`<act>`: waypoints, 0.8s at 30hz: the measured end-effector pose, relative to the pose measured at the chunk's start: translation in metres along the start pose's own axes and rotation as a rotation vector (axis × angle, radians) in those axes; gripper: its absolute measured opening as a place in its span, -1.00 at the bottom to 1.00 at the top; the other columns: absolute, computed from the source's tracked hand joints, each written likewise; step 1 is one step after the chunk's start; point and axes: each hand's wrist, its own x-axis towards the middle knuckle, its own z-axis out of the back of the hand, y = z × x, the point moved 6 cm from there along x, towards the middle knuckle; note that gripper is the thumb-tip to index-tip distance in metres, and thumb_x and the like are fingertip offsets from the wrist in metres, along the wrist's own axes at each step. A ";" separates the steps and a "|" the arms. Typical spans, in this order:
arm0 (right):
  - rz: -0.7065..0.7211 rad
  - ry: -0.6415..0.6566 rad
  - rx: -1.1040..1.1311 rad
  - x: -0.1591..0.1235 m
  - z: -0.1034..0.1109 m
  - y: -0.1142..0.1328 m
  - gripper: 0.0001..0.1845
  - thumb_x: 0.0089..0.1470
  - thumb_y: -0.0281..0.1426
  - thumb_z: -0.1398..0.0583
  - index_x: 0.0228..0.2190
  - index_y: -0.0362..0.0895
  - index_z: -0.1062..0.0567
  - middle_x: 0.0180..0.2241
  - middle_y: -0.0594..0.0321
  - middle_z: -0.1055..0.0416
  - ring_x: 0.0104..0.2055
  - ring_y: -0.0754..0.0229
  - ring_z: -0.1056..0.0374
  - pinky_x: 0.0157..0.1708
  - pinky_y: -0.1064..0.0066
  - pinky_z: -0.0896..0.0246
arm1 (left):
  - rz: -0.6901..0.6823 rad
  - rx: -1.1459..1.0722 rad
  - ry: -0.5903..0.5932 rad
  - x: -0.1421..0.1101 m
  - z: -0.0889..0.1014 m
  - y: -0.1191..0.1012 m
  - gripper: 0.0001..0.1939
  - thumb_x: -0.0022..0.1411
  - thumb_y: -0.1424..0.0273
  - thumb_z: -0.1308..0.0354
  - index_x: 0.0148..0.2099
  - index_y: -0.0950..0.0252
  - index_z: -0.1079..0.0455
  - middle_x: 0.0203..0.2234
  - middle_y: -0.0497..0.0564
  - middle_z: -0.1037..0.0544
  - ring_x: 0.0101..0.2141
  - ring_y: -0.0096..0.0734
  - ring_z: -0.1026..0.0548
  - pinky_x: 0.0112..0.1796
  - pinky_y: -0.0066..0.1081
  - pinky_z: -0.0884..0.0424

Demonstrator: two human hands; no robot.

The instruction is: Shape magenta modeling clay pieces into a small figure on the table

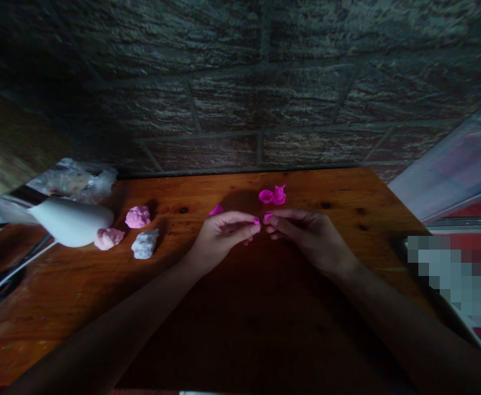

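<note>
My left hand (227, 233) pinches a small bright pink piece (257, 221) that looks like modelling clay. Close beside it, my right hand (306, 233) pinches another small pink piece (269, 217) between thumb and finger. A narrow gap separates the two pieces. Just beyond my right hand lie a round, bowl-like pink shape (265, 196) and a knobbly pink figure (279, 195), touching each other. Another bright pink lump (216, 209) sits behind my left hand, partly hidden by it.
On the left of the wooden table (174, 192) are two pale pink lumps (138, 217), a whitish lump (145, 244), a white vase-shaped object (73, 222), a crumpled clear plastic bag (79, 181) and dark cables (5, 282). A stone-block wall (227, 109) stands along the back edge.
</note>
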 end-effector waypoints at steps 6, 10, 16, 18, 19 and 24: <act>0.107 -0.035 -0.140 0.000 -0.002 0.003 -0.65 -0.07 -0.08 -0.47 -0.35 -0.08 -0.70 -0.44 0.26 -0.59 -0.41 0.27 -0.44 -0.39 0.43 -0.36 | -0.041 0.050 -0.028 -0.001 0.000 -0.001 -0.79 0.02 0.41 -0.50 -0.25 0.31 -0.65 -0.36 0.04 -0.72 -0.48 -0.50 -0.55 -0.46 -0.50 -0.51; 0.186 -0.023 -0.186 0.000 -0.004 0.003 -0.67 0.00 -0.10 -0.44 -0.32 -0.09 -0.70 -0.45 0.28 -0.57 -0.40 0.27 -0.42 -0.36 0.43 -0.35 | -0.061 0.080 -0.040 -0.002 -0.001 -0.003 -0.79 0.02 0.43 -0.49 -0.23 0.30 -0.66 -0.35 0.04 -0.72 -0.48 -0.52 -0.55 -0.46 -0.51 -0.51; 0.227 0.010 -0.217 -0.002 -0.007 0.004 -0.71 0.06 -0.12 -0.41 -0.31 -0.09 -0.69 -0.43 0.28 -0.57 -0.38 0.27 -0.43 -0.33 0.42 -0.35 | -0.069 0.089 -0.057 -0.002 0.000 -0.003 -0.76 0.00 0.42 -0.49 -0.22 0.29 -0.66 -0.33 0.05 -0.73 -0.46 -0.49 -0.57 -0.47 -0.51 -0.50; 0.240 0.007 -0.215 -0.003 -0.007 0.005 -0.72 0.06 -0.13 -0.41 -0.30 -0.08 -0.69 -0.42 0.28 -0.57 -0.38 0.27 -0.43 -0.32 0.42 -0.36 | -0.074 0.090 -0.057 -0.002 0.000 -0.003 -0.77 0.01 0.43 -0.49 -0.21 0.29 -0.66 -0.33 0.05 -0.73 -0.46 -0.49 -0.57 -0.46 -0.51 -0.50; 0.242 0.007 -0.215 -0.003 -0.007 0.005 -0.72 0.06 -0.13 -0.41 -0.30 -0.08 -0.69 -0.42 0.28 -0.57 -0.38 0.27 -0.43 -0.32 0.42 -0.36 | -0.076 0.090 -0.057 -0.002 0.000 -0.003 -0.77 0.01 0.44 -0.49 -0.21 0.29 -0.66 -0.33 0.04 -0.73 -0.47 -0.50 -0.57 -0.46 -0.51 -0.50; 0.242 0.008 -0.215 -0.004 -0.007 0.003 -0.73 0.07 -0.14 -0.41 -0.29 -0.08 -0.69 -0.43 0.28 -0.57 -0.39 0.28 -0.43 -0.34 0.43 -0.37 | -0.066 0.109 -0.060 -0.002 0.000 -0.001 -0.79 0.03 0.41 -0.48 -0.22 0.29 -0.66 -0.34 0.04 -0.73 -0.48 -0.50 -0.55 -0.45 -0.49 -0.50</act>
